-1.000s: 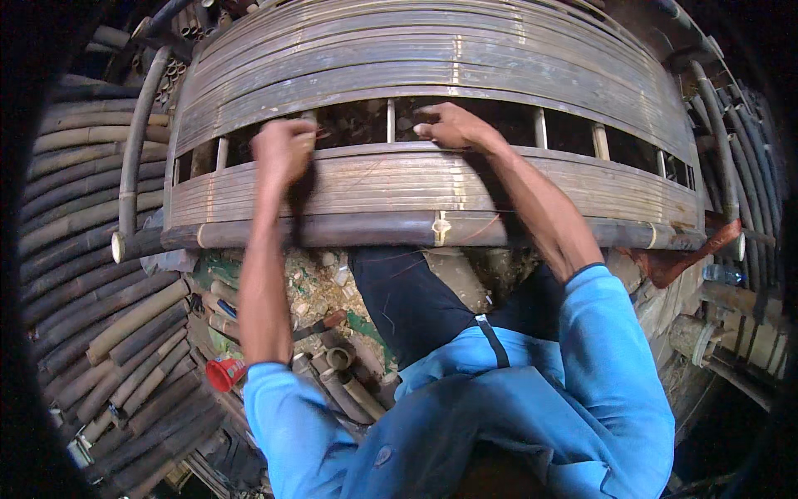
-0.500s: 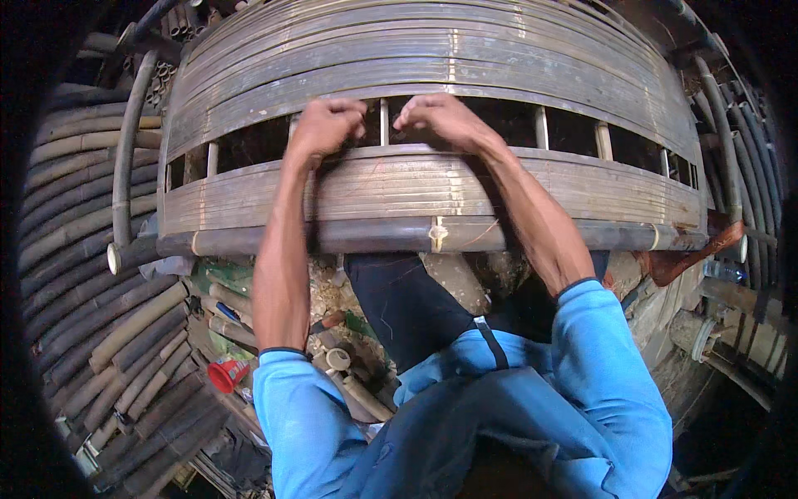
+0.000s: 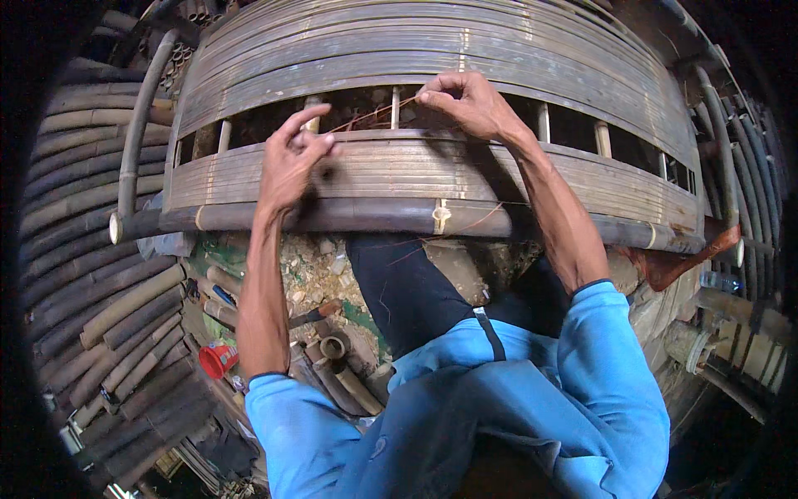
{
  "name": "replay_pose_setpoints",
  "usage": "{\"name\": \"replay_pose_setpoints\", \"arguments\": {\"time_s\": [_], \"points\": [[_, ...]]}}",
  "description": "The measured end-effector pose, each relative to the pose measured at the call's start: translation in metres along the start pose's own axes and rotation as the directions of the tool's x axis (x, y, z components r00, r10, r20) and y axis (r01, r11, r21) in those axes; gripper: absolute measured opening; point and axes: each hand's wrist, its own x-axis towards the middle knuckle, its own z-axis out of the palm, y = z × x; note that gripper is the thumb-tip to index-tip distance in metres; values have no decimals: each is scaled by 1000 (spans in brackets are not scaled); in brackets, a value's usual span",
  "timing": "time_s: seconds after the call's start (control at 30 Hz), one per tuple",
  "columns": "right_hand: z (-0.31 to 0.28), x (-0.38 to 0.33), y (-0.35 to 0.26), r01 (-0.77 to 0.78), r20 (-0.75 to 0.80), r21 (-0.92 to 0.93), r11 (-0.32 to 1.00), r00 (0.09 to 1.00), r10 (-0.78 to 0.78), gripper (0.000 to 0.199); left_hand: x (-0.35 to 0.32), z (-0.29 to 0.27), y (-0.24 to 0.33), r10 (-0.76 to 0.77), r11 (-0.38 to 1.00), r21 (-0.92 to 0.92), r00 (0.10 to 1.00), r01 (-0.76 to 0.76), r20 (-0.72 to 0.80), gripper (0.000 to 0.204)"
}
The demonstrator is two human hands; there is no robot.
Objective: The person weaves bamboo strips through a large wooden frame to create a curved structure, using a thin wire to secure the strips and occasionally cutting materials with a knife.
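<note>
A curved bamboo frame (image 3: 432, 179) of slatted strips and thick poles stands in front of me. My left hand (image 3: 293, 156) rests on its middle band of slats, fingers pinched on one end of a thin reddish-brown binding strip (image 3: 366, 116). My right hand (image 3: 470, 104) sits higher at the gap between the bands, thumb and finger pinching the strip's other end beside a short upright post (image 3: 396, 106). The strip is stretched between both hands. Both forearms wear blue sleeves pushed up.
Stacks of bamboo poles (image 3: 91, 274) lie at the left and the right (image 3: 748, 316). Below the frame the ground holds short cut bamboo pieces (image 3: 332, 349), a red cup (image 3: 218, 359) and a dark-handled tool (image 3: 309, 316). My dark trouser leg (image 3: 407, 291) is under the frame.
My left hand moved left and apart from the right hand, and my right hand moved up to the gap; the thin strip is now stretched between them.
</note>
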Motion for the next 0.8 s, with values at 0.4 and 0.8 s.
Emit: {"name": "replay_pose_setpoints", "arguments": {"time_s": [0.4, 0.8], "points": [[-104, -49, -87, 447, -337, 483, 753, 889, -311, 47, 33, 18, -26, 75, 659, 751, 991, 32, -108, 65], [-128, -48, -57, 143, -283, 133, 981, 954, -100, 33, 80, 76, -11, -174, 937, -299, 984, 178, 41, 32]]}}
